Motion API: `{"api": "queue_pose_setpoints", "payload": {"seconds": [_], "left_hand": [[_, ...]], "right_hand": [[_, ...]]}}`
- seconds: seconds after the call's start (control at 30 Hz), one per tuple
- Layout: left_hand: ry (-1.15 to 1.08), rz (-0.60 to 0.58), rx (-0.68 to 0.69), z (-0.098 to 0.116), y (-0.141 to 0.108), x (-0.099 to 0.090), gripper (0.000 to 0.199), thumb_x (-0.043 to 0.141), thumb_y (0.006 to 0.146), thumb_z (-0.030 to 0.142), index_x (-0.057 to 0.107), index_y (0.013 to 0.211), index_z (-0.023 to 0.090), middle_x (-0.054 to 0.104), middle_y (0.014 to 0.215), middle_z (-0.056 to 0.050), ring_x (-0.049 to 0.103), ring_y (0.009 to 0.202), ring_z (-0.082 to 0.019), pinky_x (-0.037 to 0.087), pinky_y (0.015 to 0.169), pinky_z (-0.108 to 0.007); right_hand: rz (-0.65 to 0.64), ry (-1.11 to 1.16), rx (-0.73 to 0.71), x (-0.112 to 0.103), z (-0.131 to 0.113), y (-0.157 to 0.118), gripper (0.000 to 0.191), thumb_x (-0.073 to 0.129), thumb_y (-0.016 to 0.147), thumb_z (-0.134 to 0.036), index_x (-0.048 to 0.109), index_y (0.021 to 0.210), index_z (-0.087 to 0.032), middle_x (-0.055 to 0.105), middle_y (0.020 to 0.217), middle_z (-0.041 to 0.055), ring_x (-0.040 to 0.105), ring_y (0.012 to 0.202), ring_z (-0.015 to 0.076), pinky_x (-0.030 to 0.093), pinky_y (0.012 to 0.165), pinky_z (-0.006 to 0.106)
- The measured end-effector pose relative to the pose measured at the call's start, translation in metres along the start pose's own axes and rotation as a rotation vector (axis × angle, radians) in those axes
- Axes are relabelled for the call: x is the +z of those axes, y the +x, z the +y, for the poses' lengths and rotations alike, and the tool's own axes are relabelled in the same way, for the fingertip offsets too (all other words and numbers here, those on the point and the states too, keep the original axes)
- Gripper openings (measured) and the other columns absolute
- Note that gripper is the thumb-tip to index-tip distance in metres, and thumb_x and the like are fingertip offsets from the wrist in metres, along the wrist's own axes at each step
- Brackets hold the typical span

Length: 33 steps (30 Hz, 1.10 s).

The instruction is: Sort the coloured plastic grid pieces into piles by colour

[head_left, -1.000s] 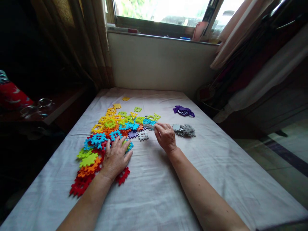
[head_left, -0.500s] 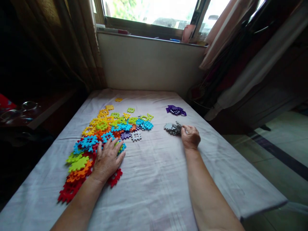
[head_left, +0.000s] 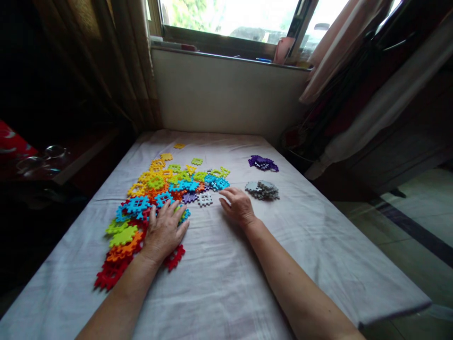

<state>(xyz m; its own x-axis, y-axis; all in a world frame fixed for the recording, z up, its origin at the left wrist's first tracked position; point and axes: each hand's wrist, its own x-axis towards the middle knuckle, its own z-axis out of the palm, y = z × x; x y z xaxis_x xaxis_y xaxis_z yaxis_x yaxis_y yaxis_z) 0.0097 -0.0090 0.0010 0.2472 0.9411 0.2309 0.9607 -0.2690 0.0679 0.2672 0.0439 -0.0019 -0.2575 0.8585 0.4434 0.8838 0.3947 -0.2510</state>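
My left hand point(head_left: 164, 232) rests spread on the pile of mixed coloured tiles point(head_left: 155, 182). My right hand point(head_left: 238, 206), loosely curved, is near a pale grey tile point(head_left: 205, 199). A grey pile point(head_left: 268, 190) and a purple pile point(head_left: 264, 163) lie apart on the cloth point(head_left: 215, 278).

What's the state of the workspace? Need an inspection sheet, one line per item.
Surface: pale cloth, wrinkled, over a table.
Job's things: multicoloured heap of notched plastic pieces at left; gray pile and purple pile apart at right; light gray piece at the heap's right edge.
Clutter: glasses on the side surface at left; pink object on the windowsill.
Hands: left hand palm-down on the heap, fingers spread; right hand near the light gray piece, no piece visible in it.
Cables: nothing seen on the cloth; far right too dark to tell.
Surroundings: bright window ahead, curtain at left, hanging fabrics at right.
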Motion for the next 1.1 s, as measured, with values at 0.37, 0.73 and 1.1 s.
{"api": "queue_pose_setpoints", "payload": {"seconds": [0.37,0.73,1.1], "left_hand": [[0.002,0.044,0.026,-0.003,-0.002,0.006,0.044,0.049,0.094,0.036,0.061,0.135,0.025,0.057,0.145,-0.01,0.043,0.141,-0.033,0.02,0.119,-0.064],[-0.004,0.032,0.021,-0.004,0.0,0.007,0.044,0.049,0.093,0.038,0.062,0.133,0.025,0.059,0.144,-0.01,0.043,0.141,-0.032,0.02,0.119,-0.063],[-0.006,0.058,0.023,-0.004,-0.001,0.008,0.043,0.049,0.093,0.037,0.062,0.133,0.027,0.059,0.144,-0.009,0.043,0.14,-0.031,0.018,0.12,-0.062]], "right_hand": [[-0.234,0.078,0.013,0.019,-0.035,0.015,0.045,0.069,0.086,-0.043,0.065,0.127,-0.025,0.067,0.127,0.0086,0.058,0.116,0.0255,0.043,0.1,0.039],[0.38,-0.067,0.863,-0.053,0.096,-0.018,0.037,0.058,0.087,-0.043,0.068,0.109,-0.014,0.07,0.114,0.0153,0.062,0.105,0.0281,0.044,0.095,0.039],[0.25,-0.185,1.078,-0.046,0.102,-0.035,0.044,0.051,0.091,-0.05,0.07,0.114,-0.018,0.066,0.12,0.0174,0.055,0.115,0.0355,0.039,0.096,0.051]]}}
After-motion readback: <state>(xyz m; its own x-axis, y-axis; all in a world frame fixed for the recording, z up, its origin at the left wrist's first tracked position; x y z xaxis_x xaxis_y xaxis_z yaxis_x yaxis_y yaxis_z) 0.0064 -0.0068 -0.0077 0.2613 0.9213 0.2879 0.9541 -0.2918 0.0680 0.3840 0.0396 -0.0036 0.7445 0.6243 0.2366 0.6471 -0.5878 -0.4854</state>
